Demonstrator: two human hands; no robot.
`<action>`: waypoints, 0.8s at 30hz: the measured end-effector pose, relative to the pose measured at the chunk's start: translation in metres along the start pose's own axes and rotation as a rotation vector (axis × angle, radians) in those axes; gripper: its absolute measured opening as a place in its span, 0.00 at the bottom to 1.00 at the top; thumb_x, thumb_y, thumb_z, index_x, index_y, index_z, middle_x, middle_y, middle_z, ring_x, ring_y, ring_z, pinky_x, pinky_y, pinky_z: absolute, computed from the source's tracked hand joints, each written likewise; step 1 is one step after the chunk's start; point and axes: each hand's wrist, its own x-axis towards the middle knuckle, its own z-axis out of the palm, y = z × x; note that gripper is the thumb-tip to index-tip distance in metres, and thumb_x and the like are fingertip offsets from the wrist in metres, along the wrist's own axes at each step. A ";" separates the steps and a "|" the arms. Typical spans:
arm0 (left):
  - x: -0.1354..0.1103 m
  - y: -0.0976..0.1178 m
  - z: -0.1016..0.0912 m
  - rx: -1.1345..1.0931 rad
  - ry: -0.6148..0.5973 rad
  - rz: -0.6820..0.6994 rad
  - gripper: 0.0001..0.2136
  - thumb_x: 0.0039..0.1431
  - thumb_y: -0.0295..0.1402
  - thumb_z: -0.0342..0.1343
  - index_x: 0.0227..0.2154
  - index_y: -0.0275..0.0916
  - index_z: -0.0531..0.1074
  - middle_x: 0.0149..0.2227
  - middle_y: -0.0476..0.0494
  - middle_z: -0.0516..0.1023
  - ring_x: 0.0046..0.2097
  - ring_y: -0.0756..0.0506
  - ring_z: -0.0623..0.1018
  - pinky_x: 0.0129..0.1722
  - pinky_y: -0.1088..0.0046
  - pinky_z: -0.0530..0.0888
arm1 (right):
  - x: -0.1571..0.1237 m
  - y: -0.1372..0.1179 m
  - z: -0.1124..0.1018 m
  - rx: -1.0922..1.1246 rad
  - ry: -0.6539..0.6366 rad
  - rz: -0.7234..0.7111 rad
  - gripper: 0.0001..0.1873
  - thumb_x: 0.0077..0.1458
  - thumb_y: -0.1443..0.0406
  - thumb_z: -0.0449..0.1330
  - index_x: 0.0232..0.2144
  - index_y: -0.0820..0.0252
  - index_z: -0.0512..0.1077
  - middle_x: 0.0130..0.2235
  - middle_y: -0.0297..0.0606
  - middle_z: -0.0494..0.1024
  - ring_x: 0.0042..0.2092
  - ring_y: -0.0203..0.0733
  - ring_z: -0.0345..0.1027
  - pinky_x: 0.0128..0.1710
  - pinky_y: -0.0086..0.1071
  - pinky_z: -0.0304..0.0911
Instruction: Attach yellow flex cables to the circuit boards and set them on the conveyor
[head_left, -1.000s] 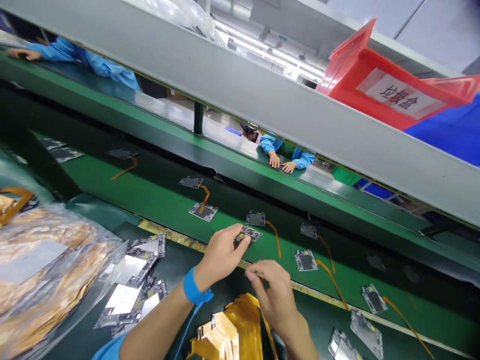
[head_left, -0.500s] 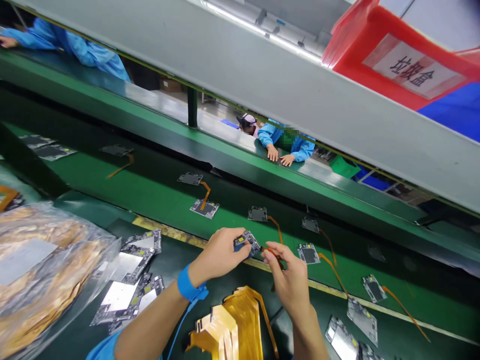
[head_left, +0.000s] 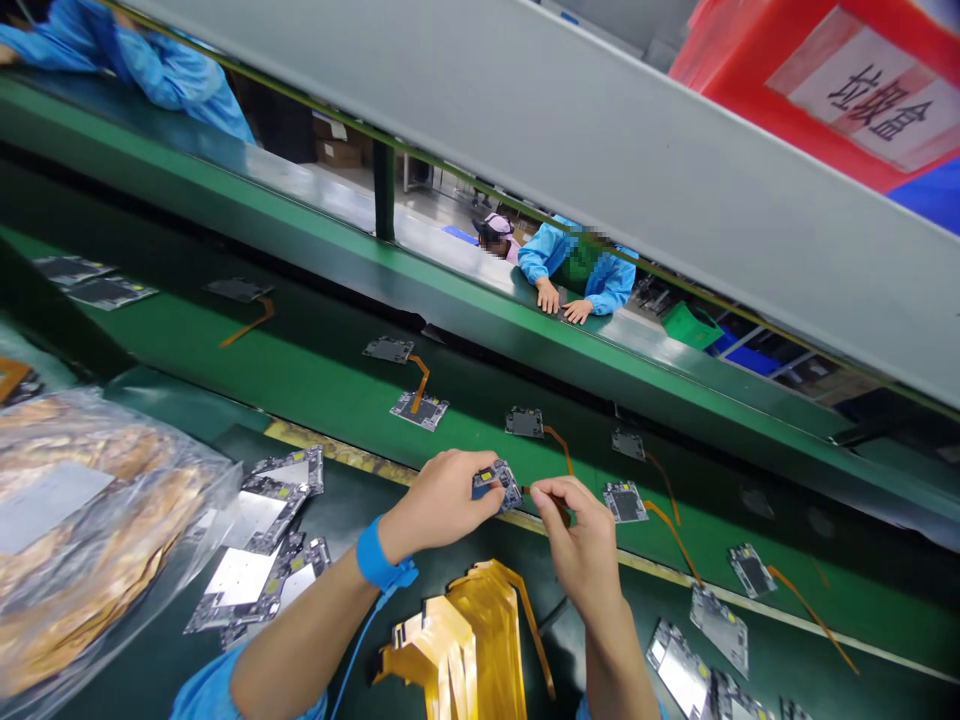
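My left hand (head_left: 442, 500), with a blue strap round the wrist, grips a small circuit board (head_left: 501, 484) between thumb and fingers. Close to the board's right edge, my right hand (head_left: 577, 525) pinches an orange flex cable (head_left: 526, 490); most of that cable is hidden by the fingers. I cannot tell whether its tip touches the board. Below and between my arms lies a stack of golden flex cables (head_left: 495, 640). A pile of circuit boards (head_left: 247, 575) rests left of my left forearm, and more boards (head_left: 679, 665) lie beyond my right forearm.
A green conveyor belt (head_left: 315, 400) ahead carries several boards with flex cables attached. At left is a clear plastic bag (head_left: 97, 540) of golden cables. A grey shelf (head_left: 525, 130) crosses above, with a red bin (head_left: 832, 80) on it. Co-workers in blue sleeves (head_left: 544, 250) sit across the line.
The boards on the belt appear slightly farther right, and the view has tilted a little. My right fingers have drawn closer together on the flex cable; my left hand keeps its grip on the board.
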 end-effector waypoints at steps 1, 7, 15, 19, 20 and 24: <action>0.000 0.000 0.000 0.003 0.000 0.001 0.09 0.58 0.35 0.54 0.25 0.41 0.65 0.23 0.52 0.68 0.27 0.48 0.66 0.29 0.71 0.56 | 0.000 0.000 0.000 0.002 0.006 -0.003 0.10 0.67 0.64 0.59 0.33 0.57 0.77 0.31 0.37 0.79 0.32 0.39 0.73 0.30 0.29 0.68; -0.001 0.000 0.001 -0.022 0.010 0.034 0.08 0.58 0.33 0.55 0.24 0.40 0.66 0.23 0.52 0.70 0.27 0.48 0.67 0.28 0.72 0.56 | 0.001 -0.002 0.001 0.020 0.000 -0.010 0.10 0.66 0.64 0.59 0.32 0.58 0.77 0.31 0.37 0.79 0.31 0.39 0.74 0.29 0.28 0.69; -0.001 -0.002 0.001 0.001 -0.018 0.039 0.08 0.58 0.33 0.54 0.25 0.40 0.66 0.22 0.52 0.69 0.27 0.49 0.65 0.28 0.71 0.55 | -0.002 0.003 0.000 0.009 -0.062 0.012 0.10 0.67 0.63 0.59 0.33 0.57 0.77 0.32 0.38 0.79 0.33 0.40 0.75 0.32 0.29 0.70; -0.001 -0.002 0.000 0.013 -0.026 0.041 0.08 0.58 0.32 0.54 0.24 0.40 0.66 0.22 0.52 0.69 0.26 0.49 0.65 0.28 0.71 0.54 | -0.003 0.005 -0.002 0.014 -0.117 0.034 0.11 0.68 0.62 0.58 0.33 0.57 0.78 0.33 0.38 0.80 0.34 0.41 0.75 0.33 0.29 0.70; -0.001 -0.002 0.000 0.016 -0.025 0.046 0.08 0.57 0.32 0.55 0.24 0.40 0.66 0.22 0.52 0.69 0.26 0.49 0.65 0.28 0.70 0.54 | -0.003 0.006 -0.003 0.015 -0.128 0.039 0.11 0.67 0.62 0.58 0.34 0.57 0.78 0.33 0.38 0.80 0.34 0.41 0.76 0.33 0.30 0.70; 0.000 -0.002 0.002 0.032 -0.025 0.067 0.08 0.57 0.32 0.55 0.23 0.41 0.64 0.22 0.52 0.68 0.25 0.49 0.64 0.28 0.70 0.53 | -0.003 0.008 -0.004 0.007 -0.176 0.053 0.11 0.67 0.63 0.58 0.34 0.56 0.78 0.33 0.37 0.80 0.34 0.41 0.75 0.34 0.30 0.69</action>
